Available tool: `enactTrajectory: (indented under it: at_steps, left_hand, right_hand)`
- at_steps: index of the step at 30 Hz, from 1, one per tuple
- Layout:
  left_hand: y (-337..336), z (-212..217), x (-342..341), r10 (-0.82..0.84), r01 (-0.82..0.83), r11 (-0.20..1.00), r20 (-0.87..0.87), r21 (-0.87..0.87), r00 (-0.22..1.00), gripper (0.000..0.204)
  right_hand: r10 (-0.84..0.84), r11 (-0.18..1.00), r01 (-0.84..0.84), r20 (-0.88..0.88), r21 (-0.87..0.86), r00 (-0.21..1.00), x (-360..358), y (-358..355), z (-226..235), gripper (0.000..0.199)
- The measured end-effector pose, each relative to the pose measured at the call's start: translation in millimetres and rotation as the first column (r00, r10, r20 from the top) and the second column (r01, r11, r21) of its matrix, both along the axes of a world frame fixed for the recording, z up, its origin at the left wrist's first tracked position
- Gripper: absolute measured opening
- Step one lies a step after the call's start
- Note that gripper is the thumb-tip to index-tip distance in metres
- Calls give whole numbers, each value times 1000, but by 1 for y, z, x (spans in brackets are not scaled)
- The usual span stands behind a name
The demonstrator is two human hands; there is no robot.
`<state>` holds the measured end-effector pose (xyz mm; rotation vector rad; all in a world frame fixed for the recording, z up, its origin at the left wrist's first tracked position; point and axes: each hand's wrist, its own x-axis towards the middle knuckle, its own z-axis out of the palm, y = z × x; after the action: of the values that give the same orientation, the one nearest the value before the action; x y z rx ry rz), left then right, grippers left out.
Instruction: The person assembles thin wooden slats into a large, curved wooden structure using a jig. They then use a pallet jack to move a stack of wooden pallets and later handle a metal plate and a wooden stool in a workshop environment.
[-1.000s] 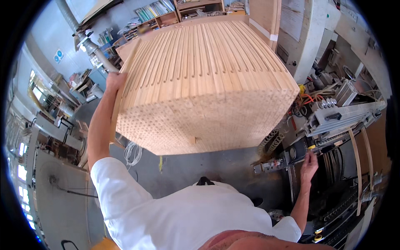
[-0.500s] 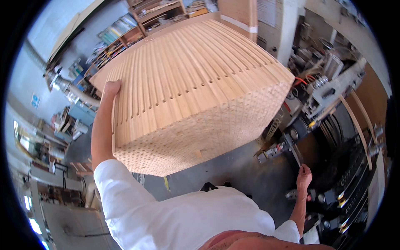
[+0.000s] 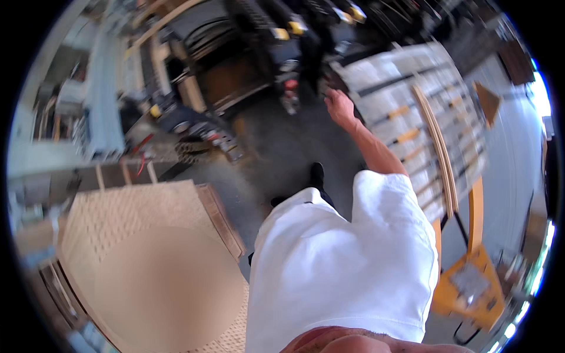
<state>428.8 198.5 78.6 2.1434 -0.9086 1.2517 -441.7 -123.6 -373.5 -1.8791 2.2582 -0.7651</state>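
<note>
My right hand (image 3: 339, 110) is stretched forward, its fingers curled closed and blurred by motion. Something small and dark shows at its fingertips, too smeared to name. Beside it lies the near corner of a wide, pale stacked load (image 3: 382, 76) with dark gaps and orange-brown bits between its rows. Long thin wooden strips (image 3: 436, 150) rest across that load. My left hand is out of the picture. At the lower left sits the big block of stacked wooden pieces (image 3: 126, 206), its face dotted with small holes and partly covered by a blurred round patch.
A yellow wheeled lifting truck (image 3: 474, 282) stands by the load on the right. Dark machinery with yellow-tipped arms (image 3: 288, 32) fills the far side, and another machine part (image 3: 194, 126) juts out at the left. Grey floor (image 3: 265, 141) lies between, with my shoe (image 3: 317, 173) on it.
My view has swung far to the right, away from the wooden block, which is now at lower left. My left hand has left the block's edge and the picture. The pale load has come into view.
</note>
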Motion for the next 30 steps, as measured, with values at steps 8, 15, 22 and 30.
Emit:
enactTrajectory:
  at_steps: [8, 15, 22, 30]
  left_hand:
    - [-217, -132, -368, -511, 757, 639, -659, 138, 552, 29]
    - [-286, -334, -457, -174, 932, 341, -983, -123, -66, 29]
    - [-319, -399, -495, 92, 958, 287, -995, 3, -25, 26]
    - [-420, -401, -526, 21, 973, 220, -998, 70, 67, 24]
  right_hand:
    - [-649, 700, 714, -383, 39, 657, -225, 208, -54, 31]
    - [-781, 439, 887, -429, 143, 455, -304, 331, -69, 31]
    - [-755, 532, 842, -396, 95, 522, -308, 341, -80, 25]
    - [-605, 744, 647, -244, 165, 758, -267, 314, -57, 22]
